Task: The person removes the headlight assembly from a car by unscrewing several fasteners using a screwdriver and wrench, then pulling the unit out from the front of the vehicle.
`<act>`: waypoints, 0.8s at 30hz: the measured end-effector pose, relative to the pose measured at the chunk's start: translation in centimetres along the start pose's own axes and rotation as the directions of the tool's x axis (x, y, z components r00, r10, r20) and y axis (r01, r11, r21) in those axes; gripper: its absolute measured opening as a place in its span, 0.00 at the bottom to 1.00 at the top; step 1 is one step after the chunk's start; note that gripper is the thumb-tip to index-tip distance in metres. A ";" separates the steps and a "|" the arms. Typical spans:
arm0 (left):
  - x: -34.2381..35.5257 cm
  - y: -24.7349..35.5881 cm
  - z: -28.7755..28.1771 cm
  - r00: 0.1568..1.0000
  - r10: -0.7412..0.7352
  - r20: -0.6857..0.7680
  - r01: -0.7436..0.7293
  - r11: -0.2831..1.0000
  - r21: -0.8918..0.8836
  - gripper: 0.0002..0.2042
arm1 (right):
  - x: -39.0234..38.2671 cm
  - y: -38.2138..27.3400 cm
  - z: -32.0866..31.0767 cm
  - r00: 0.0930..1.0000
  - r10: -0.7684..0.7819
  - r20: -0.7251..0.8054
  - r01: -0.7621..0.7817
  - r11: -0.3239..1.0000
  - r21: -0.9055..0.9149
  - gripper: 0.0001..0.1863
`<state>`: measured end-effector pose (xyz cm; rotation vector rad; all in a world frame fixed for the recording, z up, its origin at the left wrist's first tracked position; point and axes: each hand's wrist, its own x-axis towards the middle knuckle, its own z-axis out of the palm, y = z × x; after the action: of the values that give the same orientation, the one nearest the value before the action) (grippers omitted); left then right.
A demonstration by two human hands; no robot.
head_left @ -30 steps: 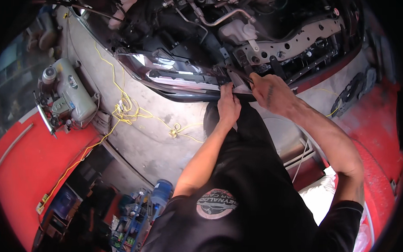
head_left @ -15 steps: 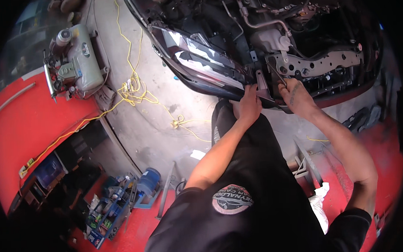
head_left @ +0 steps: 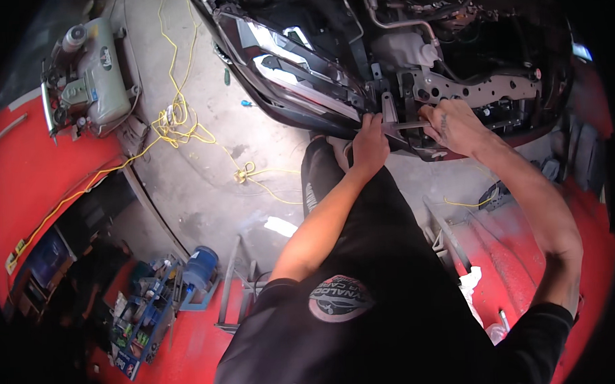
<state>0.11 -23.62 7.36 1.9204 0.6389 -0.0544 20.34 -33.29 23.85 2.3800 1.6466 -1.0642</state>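
Observation:
My right hand point(head_left: 455, 127) is wrapped around a slim metal hand tool point(head_left: 411, 125). The tool lies nearly level, its free end pointing left toward my other hand. My left hand point(head_left: 371, 146) is at the inner end of the car's headlight point(head_left: 303, 77), fingers close together at the tip of the tool; what they pinch is hidden. Between the hands, a grey bracket point(head_left: 388, 109) rises from the car's front edge. A grey metal crossbar with round holes point(head_left: 477, 91) runs to the right, beyond my right hand. A whitish plastic reservoir point(head_left: 404, 51) sits behind it.
An air compressor point(head_left: 100, 77) stands at the far left. Yellow cord point(head_left: 177, 132) lies tangled across the concrete floor point(head_left: 218, 154). A blue tool cart point(head_left: 146, 313) and a blue water jug point(head_left: 200, 267) are at the lower left. Metal stands point(head_left: 239, 282) flank my legs.
The tool in my right hand has swung from a steep tilt to nearly level, its end now close to my left hand. The whole view has shifted slightly.

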 end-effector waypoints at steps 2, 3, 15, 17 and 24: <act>0.5 0.0 0.4 1.000 0.028 -0.008 -0.028 1.000 0.004 0.22 | 0.4 0.1 -0.5 0.999 -0.047 -0.004 0.047 0.997 -0.060 0.08; 0.5 -0.3 0.4 0.998 0.061 -0.009 -0.061 0.998 0.004 0.23 | 0.2 -0.8 -1.6 0.997 -0.001 0.080 0.014 0.986 -0.168 0.09; 0.5 0.3 -1.2 0.997 0.016 0.075 -0.018 1.000 0.020 0.23 | -3.1 -4.2 1.6 0.933 0.324 -0.155 -0.353 0.906 -0.235 0.19; 0.6 0.3 -1.3 0.995 0.009 0.102 -0.012 0.999 0.031 0.24 | -4.0 -4.9 1.1 0.906 0.347 -0.241 -0.344 0.937 0.059 0.20; 0.8 0.6 -1.9 0.986 0.030 0.163 -0.037 0.998 0.042 0.24 | -3.2 -8.2 1.6 0.649 0.729 -0.218 -0.395 0.567 0.723 0.24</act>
<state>0.61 -21.86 8.44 1.9463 0.4997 -0.2036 12.04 -33.04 27.11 3.4963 0.3442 -0.9751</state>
